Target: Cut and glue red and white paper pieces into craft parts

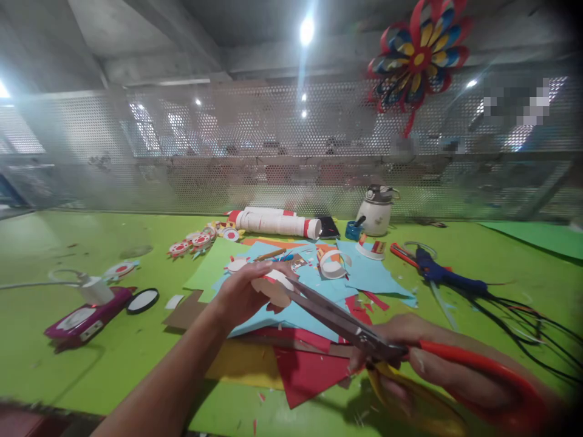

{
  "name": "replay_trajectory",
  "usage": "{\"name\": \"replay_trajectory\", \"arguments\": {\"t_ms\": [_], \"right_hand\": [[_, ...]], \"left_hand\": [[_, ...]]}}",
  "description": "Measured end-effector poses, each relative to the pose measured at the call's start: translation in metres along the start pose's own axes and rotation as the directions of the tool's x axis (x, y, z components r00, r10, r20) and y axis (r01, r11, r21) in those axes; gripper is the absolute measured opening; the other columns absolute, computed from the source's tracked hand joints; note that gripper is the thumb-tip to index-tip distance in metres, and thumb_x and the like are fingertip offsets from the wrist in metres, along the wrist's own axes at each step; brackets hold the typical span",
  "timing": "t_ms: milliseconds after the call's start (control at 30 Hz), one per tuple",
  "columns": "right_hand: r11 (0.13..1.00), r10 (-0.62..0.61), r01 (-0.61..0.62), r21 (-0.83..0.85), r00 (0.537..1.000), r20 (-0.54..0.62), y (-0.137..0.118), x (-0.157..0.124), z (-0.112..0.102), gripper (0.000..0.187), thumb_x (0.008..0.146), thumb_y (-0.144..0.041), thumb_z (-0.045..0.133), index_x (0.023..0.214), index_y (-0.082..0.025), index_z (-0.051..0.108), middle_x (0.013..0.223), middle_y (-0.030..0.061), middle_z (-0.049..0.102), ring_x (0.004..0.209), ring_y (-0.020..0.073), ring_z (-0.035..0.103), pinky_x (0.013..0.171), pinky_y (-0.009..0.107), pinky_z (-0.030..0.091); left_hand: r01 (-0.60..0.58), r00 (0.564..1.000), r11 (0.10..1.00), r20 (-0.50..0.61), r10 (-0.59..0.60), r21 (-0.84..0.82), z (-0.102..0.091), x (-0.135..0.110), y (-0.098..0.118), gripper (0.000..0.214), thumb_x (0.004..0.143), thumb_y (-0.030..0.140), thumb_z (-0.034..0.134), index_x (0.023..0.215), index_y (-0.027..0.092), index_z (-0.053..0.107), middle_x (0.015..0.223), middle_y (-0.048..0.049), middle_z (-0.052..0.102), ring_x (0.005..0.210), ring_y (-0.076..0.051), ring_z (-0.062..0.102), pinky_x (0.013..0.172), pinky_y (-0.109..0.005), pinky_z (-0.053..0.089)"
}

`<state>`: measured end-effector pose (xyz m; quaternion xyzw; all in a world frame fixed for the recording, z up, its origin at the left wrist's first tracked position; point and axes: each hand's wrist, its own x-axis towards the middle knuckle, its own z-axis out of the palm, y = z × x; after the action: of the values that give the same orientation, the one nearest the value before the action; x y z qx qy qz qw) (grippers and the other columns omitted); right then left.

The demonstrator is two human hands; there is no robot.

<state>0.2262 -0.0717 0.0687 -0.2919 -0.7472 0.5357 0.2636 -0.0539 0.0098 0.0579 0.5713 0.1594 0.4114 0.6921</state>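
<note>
Right grip point(428, 349) tight around red-and-yellow-handled scissors point(334, 314), left grip point(237, 294) around a pale paper piece point(272, 290) at their tips

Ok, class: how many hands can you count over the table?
2: the left hand, just left of centre, holding a paper piece; the right hand, lower right, holding the scissors. Any beyond the mesh are too blurred to tell.

A person's right hand point(444, 371) worked red-and-yellow-handled scissors point(334, 312) against a small paper piece point(272, 292) pinched in the left hand point(237, 291). Colored sheets point(378, 273) covered part of the green table point(136, 370), facing a perforated screen point(191, 136).
</note>
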Motion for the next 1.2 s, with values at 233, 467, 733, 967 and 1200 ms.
{"name": "replay_trajectory", "arguments": {"t_ms": [233,467,733,967,1200], "right_hand": [[0.990,0.067,-0.078,0.121,0.993,0.095,0.0018,0.0015,-0.0007,0.057,0.095,-0.059,0.039,0.110,-0.010,0.065,0.067,0.0027,0.057,0.058,0.0113,0.056,0.055,0.022,0.046],[0.984,0.072,-0.082,0.157,0.995,0.069,0.0052,-0.0023,0.0014,0.052,0.096,-0.056,0.040,0.106,-0.011,0.065,0.064,0.0005,0.056,0.056,0.0090,0.054,0.053,0.021,0.044],[0.983,0.062,-0.074,0.165,0.995,0.076,0.0034,0.0030,0.0043,0.053,0.095,-0.057,0.041,0.099,-0.010,0.065,0.058,-0.0020,0.052,0.048,0.0073,0.048,0.047,0.020,0.039],[0.983,0.056,-0.072,0.169,0.994,0.096,-0.0002,0.0076,0.0058,0.053,0.095,-0.057,0.042,0.090,-0.011,0.067,0.052,-0.0045,0.047,0.044,0.0057,0.043,0.045,0.019,0.036],[0.980,0.049,-0.064,0.189,0.995,0.083,0.0072,0.0052,0.0062,0.058,0.095,-0.060,0.037,0.084,-0.011,0.065,0.052,-0.0039,0.048,0.043,0.0060,0.045,0.043,0.019,0.036]], "left_hand": [[0.053,0.997,0.998,-0.058,-0.050,0.042,-0.0049,0.0004,-0.0011,0.043,0.072,0.048,0.061,0.077,0.006,0.071,0.061,-0.0085,0.063,0.045,-0.012,0.052,0.042,-0.023,0.037],[0.049,0.997,0.998,-0.054,-0.046,0.038,-0.0055,0.0003,-0.0042,0.041,0.074,0.046,0.058,0.078,0.007,0.069,0.058,-0.0069,0.059,0.044,-0.012,0.049,0.043,-0.023,0.035],[0.041,0.998,0.997,-0.045,-0.039,0.058,-0.0036,0.0011,-0.0039,0.040,0.075,0.045,0.055,0.076,0.008,0.069,0.058,-0.0061,0.057,0.045,-0.012,0.048,0.044,-0.024,0.034],[0.037,0.998,0.997,-0.060,-0.032,0.075,-0.0015,0.0003,-0.0039,0.041,0.074,0.046,0.055,0.074,0.008,0.069,0.059,-0.0067,0.057,0.045,-0.013,0.048,0.044,-0.024,0.035],[0.030,0.997,0.996,-0.068,-0.025,0.078,-0.0006,-0.0001,-0.0049,0.043,0.075,0.047,0.053,0.072,0.007,0.069,0.056,-0.0072,0.057,0.044,-0.013,0.048,0.044,-0.025,0.034]]}}
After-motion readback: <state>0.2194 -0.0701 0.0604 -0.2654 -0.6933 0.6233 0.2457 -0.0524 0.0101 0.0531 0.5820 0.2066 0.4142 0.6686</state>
